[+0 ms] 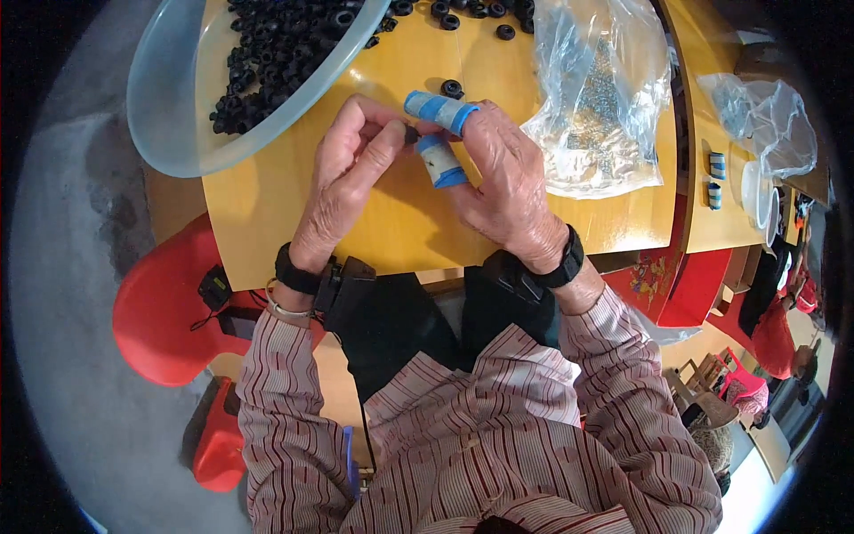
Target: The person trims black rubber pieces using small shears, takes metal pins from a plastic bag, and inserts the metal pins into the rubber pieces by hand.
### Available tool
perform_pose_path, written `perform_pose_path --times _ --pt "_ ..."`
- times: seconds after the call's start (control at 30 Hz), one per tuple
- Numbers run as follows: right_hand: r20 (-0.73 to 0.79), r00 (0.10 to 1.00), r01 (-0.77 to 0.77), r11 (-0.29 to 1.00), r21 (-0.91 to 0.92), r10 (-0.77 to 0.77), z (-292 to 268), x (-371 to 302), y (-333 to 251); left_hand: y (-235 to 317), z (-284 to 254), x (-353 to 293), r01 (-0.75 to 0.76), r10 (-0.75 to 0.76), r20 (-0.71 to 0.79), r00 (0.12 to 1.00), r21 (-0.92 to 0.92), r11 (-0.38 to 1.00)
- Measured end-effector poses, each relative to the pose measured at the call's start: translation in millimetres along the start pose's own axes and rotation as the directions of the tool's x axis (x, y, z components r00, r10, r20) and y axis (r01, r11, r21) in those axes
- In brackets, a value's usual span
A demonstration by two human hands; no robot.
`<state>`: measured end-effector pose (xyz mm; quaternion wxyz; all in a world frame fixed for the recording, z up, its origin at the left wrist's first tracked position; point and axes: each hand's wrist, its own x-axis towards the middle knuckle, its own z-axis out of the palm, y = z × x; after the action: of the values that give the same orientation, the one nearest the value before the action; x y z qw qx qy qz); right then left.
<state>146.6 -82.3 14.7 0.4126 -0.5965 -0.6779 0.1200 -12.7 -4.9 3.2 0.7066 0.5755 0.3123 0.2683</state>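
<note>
A small black ring-like part (410, 135) is pinched between the thumb and forefinger of my left hand (342, 178). My right hand (505, 173) meets it from the other side, its thumb and forefinger in blue-and-white tape wraps (442, 112) and drawn toward the part. Whatever lies between those taped tips is too small or hidden to make out. Just beyond my fingers, a loose black ring part (452, 89) rests on the yellow table (374, 236). Both hands are held above the table near its front edge.
A translucent tub (169, 151) heaped with black parts (285, 67) stands at the far left. More parts (505, 32) lie at the back. A clear bag of small metallic pieces (600, 116) is at the right. Two spare tape wraps (716, 178) sit further right; a red chair (165, 303) is at left.
</note>
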Motion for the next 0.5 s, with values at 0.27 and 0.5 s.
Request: perform_pose_path --times 0.27,0.5 --pt "-0.004 0.999 0.053 0.996 -0.067 -0.053 -1.6 -1.3 0.5 -7.0 -1.5 2.3 -0.040 0.041 -0.020 0.999 0.058 0.998" --pt "0.009 1.000 -0.017 0.999 -0.036 0.017 -1.4 -4.2 2.6 -10.2 1.5 4.6 -0.070 0.074 -0.043 0.996 0.090 0.993"
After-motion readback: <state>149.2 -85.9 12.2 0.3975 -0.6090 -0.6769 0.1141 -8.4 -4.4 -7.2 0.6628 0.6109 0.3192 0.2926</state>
